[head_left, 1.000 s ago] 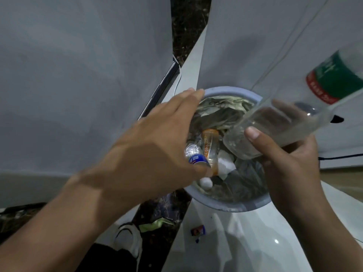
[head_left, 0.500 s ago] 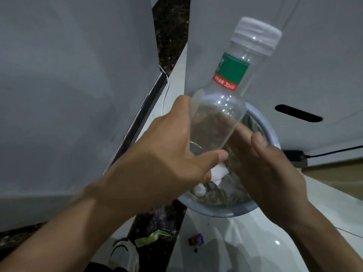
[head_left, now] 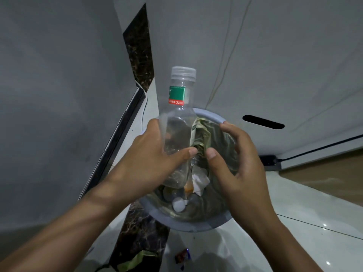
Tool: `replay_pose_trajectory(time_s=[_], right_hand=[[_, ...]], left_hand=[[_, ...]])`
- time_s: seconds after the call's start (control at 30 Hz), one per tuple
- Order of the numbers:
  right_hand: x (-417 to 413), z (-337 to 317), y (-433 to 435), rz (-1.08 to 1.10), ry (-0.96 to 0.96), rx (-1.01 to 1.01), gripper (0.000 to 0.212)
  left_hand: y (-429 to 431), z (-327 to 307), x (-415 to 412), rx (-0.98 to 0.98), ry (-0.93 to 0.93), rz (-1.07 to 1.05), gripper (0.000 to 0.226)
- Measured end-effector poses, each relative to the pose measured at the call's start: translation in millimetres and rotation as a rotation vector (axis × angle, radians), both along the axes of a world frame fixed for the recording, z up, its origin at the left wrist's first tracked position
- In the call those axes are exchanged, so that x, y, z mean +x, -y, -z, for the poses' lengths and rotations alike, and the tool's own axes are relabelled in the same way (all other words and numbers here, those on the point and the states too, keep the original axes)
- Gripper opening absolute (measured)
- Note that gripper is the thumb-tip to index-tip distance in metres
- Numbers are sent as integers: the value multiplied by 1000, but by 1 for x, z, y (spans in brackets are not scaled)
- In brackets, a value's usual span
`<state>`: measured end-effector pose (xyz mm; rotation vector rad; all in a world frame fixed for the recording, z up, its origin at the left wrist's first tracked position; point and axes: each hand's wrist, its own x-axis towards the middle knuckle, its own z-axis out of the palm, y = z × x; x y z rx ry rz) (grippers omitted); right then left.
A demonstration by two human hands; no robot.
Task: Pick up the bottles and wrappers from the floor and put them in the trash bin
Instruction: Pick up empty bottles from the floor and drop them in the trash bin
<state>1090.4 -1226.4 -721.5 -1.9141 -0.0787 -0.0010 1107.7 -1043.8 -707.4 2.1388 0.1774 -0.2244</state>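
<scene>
Now my left hand point(head_left: 149, 154) grips the bottle point(head_left: 177, 130), passed from my right hand point(head_left: 235, 163), which hangs loose and empty; ready to drop into the trash bin point(head_left: 176, 222).

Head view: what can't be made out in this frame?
Contents of the trash bin: largely hidden by the bottle, left hand and right hand.
Label text on the bottle: too small to read.
Print on the red wrapper: blurred.
Shape of the green wrapper: dim, at the bottom edge.
</scene>
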Motion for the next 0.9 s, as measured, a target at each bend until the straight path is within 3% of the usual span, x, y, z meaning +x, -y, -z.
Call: replay_pose_trajectory(time_s=[0.37,0.6,0.9], right_hand=[[5,-1,7,79,-34,-16,49],[8,4,6,72,-22,-48,54],[8,17,5,-27,46,-443,72]], left_hand=[[-4,-5,8,80,74,-10,74],[-7,-8,1,398,152,142,81],[-12,-3,-6,632,71,372,100]])
